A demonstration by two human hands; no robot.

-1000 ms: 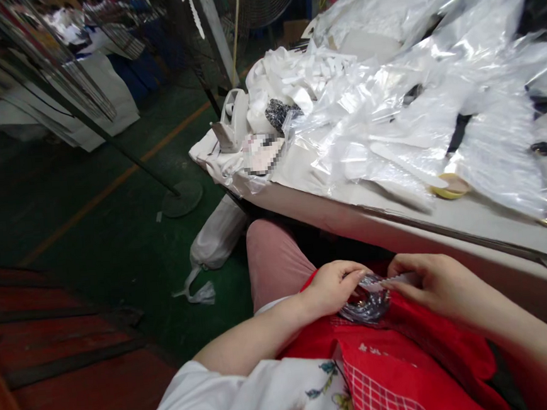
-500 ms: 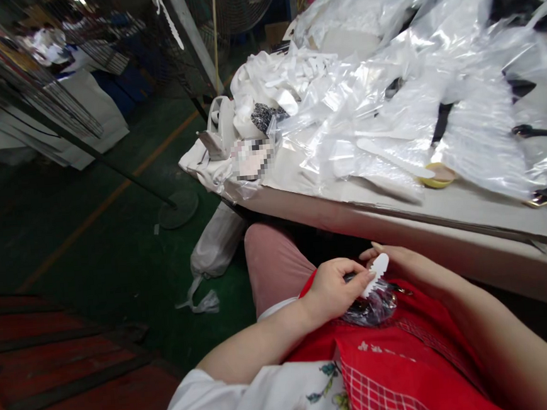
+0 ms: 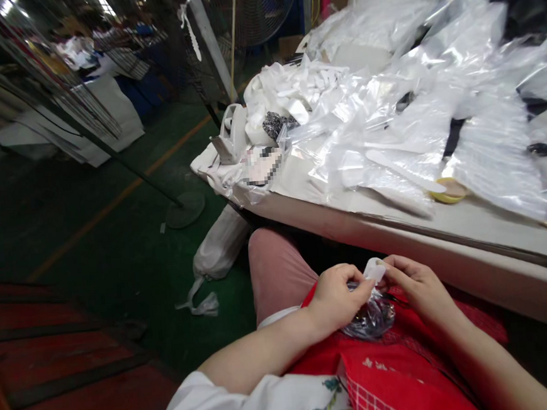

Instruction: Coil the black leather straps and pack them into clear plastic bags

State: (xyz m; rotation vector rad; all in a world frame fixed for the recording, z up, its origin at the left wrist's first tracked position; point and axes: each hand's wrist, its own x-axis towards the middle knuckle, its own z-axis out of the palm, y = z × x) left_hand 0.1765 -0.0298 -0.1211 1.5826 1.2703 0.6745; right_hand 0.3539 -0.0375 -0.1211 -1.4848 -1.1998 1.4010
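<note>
My left hand (image 3: 340, 296) is closed, with thumb and fingers pinching a white plastic strip (image 3: 374, 270). The strip curves over at its top. My right hand (image 3: 415, 282) meets it from the other side, its thumb and forefinger pinched at the strip's bent end. Just below both hands, a dark bundle in clear plastic (image 3: 371, 318) rests on the red apron (image 3: 391, 372) in my lap. Part of this bundle passes under my left fingers, so its exact kind is hidden.
A table (image 3: 297, 209) ahead holds clear plastic bags (image 3: 491, 150), a tape roll (image 3: 448, 191), a phone (image 3: 263, 166), a tape dispenser (image 3: 234, 132) and a pile of white strips (image 3: 308, 79). A white wrapped bundle (image 3: 220, 244) lies on the floor. A stand base (image 3: 185, 210) is at left.
My right hand has come in to pinch the white strip's upper end. The strip, straight with its toothed edge showing before, is now bent over. The camera view has shifted slightly.
</note>
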